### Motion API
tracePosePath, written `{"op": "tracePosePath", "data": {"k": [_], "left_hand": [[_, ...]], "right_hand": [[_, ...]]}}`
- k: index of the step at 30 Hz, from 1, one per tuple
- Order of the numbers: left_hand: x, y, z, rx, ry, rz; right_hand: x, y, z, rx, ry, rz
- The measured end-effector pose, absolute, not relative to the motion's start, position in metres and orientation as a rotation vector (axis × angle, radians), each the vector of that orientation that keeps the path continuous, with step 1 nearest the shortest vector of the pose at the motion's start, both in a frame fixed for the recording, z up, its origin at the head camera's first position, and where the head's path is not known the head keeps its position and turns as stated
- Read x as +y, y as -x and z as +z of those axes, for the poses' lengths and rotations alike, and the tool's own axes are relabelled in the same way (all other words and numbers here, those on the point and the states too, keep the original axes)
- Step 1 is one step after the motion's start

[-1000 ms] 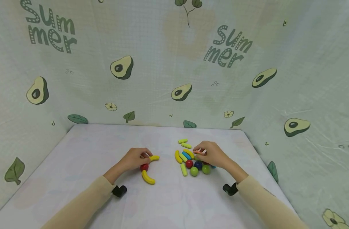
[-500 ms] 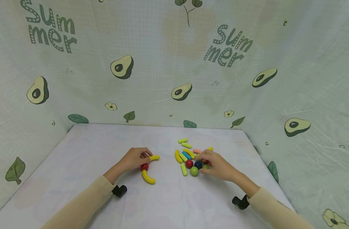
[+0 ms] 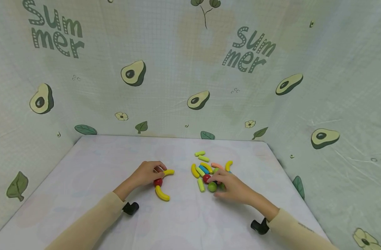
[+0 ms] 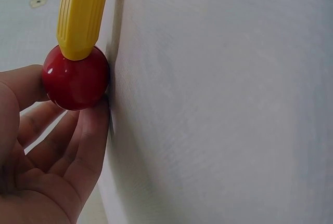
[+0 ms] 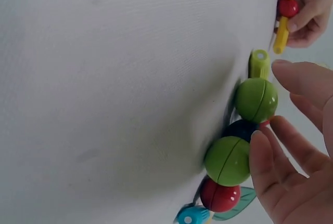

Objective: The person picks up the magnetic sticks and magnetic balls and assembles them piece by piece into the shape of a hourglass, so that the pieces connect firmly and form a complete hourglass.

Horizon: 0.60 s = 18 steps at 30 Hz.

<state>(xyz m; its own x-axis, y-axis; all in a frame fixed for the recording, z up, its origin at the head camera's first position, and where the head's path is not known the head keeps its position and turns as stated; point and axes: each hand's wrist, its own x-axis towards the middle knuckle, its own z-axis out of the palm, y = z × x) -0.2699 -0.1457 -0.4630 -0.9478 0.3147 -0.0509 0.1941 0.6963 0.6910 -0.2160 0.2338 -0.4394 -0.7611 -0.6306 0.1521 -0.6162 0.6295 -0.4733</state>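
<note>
My left hand (image 3: 148, 173) holds a red ball (image 4: 75, 76) between thumb and fingers near the table surface. A curved yellow stick (image 3: 162, 194) sticks out of the ball toward the front, and another yellow stick (image 3: 169, 172) points away beside the fingers. Over the pile on the right, my right hand (image 3: 232, 185) hovers with loosely spread fingers. Its fingertips are close to a loose red ball (image 3: 206, 178). In the right wrist view, two green balls (image 5: 228, 159), a dark blue ball (image 5: 240, 129) and a red ball (image 5: 221, 195) lie by the fingers; nothing is gripped.
Beside the pile lie light green sticks (image 3: 201, 185), curved yellow sticks (image 3: 195, 171), a blue stick (image 3: 204, 169) and an orange stick (image 3: 216, 165). Two more green sticks (image 3: 203, 158) are farther back. A printed cloth (image 3: 165, 104) hangs behind the white table (image 3: 115, 152).
My right hand has let go of the orange stick, which now lies on the table, and has moved toward the front and then left over the balls. The left hand stays in place.
</note>
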Motion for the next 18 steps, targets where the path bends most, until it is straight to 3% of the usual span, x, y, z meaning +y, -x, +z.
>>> {"op": "tracePosePath", "data": {"k": [18], "left_hand": [[-0.1457,0.2684,-0.4636,2.746,-0.411,1.093]], "right_hand": [[0.2293,0.2097,-0.4450,2.754,1.073,-0.701]]}}
